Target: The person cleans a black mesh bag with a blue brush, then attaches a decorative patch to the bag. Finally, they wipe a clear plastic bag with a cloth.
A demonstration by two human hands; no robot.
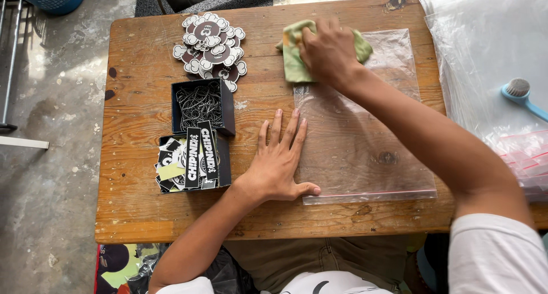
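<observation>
**Cloth on bag, left hand flat**

Right hand (330,50): fingers curled onto a green cloth (297,57), pressed against the clear bag (365,140) at its far end. Left hand (279,160): fingers apart, flat on the surface (142,88), touching the bag's left edge. Boxes (200,134) lie left of them.

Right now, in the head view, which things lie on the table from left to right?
Black box of stickers → left hand, flat at the bag's edge → clear plastic bag, with the right hand pressing a green cloth on its far end → blue brush.
</observation>
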